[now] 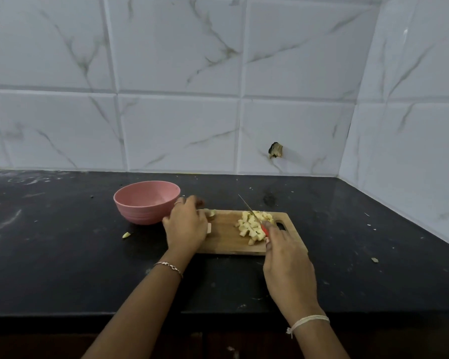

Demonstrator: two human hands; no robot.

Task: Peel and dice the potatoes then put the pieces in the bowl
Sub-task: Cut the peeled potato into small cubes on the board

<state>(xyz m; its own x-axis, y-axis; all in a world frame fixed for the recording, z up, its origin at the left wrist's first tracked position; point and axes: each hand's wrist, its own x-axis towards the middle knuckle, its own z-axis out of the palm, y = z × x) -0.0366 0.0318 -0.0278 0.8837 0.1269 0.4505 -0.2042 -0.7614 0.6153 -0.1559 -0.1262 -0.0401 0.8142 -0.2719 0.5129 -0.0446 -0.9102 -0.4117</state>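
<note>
Black desk (62, 268) runs back to a tiled wall (166, 125) that turns a corner on the right, with bare room left of the pink bowl (140, 211) and right of the cutting board (226, 239). The right hand (288, 265) wraps its fingers (272, 230) round the knife (252, 212), whose blade lies over the diced potato (252, 226) just beyond them. The left hand (186, 225) covers the board's left end, just beside the bowl. Loose potato pieces (211, 213) show by its fingertips; whether they grip any I cannot tell.

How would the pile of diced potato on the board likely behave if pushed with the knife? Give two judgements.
The diced potato is many loose small cubes, so it would probably scatter rather than slide as one. Their flat faces suggest they'd tumble, not roll far, on the wooden board.
</note>
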